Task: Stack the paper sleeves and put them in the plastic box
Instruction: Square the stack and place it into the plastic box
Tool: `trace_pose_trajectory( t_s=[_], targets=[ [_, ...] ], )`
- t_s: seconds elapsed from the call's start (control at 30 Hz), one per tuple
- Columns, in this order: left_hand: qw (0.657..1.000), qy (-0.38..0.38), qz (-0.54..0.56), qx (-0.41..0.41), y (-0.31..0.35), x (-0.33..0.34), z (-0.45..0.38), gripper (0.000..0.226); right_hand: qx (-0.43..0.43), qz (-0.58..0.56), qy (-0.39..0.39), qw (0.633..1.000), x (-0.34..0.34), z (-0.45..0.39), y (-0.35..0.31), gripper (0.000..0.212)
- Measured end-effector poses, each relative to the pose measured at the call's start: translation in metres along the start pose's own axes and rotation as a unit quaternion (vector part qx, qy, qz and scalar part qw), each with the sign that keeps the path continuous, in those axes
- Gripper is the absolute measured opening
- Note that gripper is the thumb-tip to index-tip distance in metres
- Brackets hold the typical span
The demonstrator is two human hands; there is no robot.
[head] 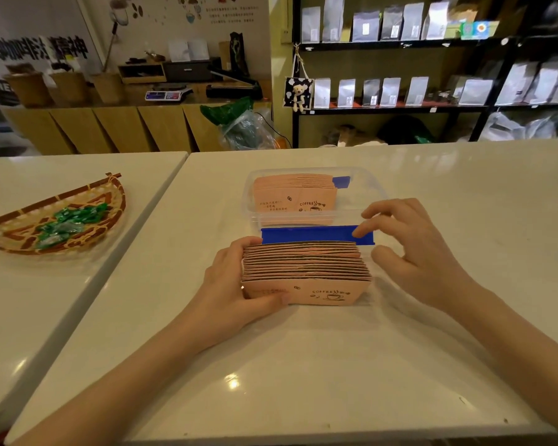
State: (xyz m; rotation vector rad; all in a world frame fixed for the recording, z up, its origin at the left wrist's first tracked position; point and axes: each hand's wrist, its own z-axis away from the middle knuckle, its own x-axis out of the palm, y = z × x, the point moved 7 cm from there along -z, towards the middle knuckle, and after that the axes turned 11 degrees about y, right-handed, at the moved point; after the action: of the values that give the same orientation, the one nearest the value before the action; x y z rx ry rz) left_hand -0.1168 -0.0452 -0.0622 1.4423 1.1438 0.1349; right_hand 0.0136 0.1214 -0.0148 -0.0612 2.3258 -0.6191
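A bundle of pink paper sleeves [306, 268] printed with a coffee cup stands on edge on the white table, just in front of the clear plastic box [361, 188]. My left hand [236, 284] grips the bundle's left end, thumb across its front face. My right hand [413, 246] hovers at the bundle's right end, fingers spread and curled, holding nothing. Inside the box another stack of pink sleeves [293, 194] leans against the far left side. A blue clasp [306, 235] runs along the box's near edge, and a second blue clasp [341, 181] sits at its far side.
A woven basket [10, 233] with green wrapped candies lies on the neighbouring table at left, across a narrow gap. Behind the table are a wooden counter with a scale and black shelves holding silver bags.
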Motion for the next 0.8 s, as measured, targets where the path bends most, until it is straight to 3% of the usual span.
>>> trace_pose_trajectory(
  t_s=[0.1,0.2,0.3,0.57,0.8],
  targets=[
    [1.000,0.014,-0.004,0.008,0.001,-0.005,0.000,0.059,0.008,-0.099,-0.069,0.993,0.000,0.000,-0.002,0.033],
    [1.000,0.019,-0.015,0.008,0.000,-0.009,-0.002,0.056,-0.017,-0.063,-0.146,0.987,0.014,0.009,-0.005,0.060],
    [0.998,0.014,-0.045,0.030,0.001,-0.012,-0.003,0.053,-0.045,-0.007,-0.151,0.987,0.021,0.012,-0.004,0.076],
    [0.981,0.001,-0.151,0.125,0.014,-0.018,-0.009,0.050,-0.046,-0.021,-0.170,0.984,0.023,0.012,-0.009,0.058],
    [0.950,-0.003,-0.233,0.209,0.056,-0.041,-0.028,0.055,-0.136,0.036,-0.165,0.976,0.002,-0.020,-0.032,0.044]
  ],
)
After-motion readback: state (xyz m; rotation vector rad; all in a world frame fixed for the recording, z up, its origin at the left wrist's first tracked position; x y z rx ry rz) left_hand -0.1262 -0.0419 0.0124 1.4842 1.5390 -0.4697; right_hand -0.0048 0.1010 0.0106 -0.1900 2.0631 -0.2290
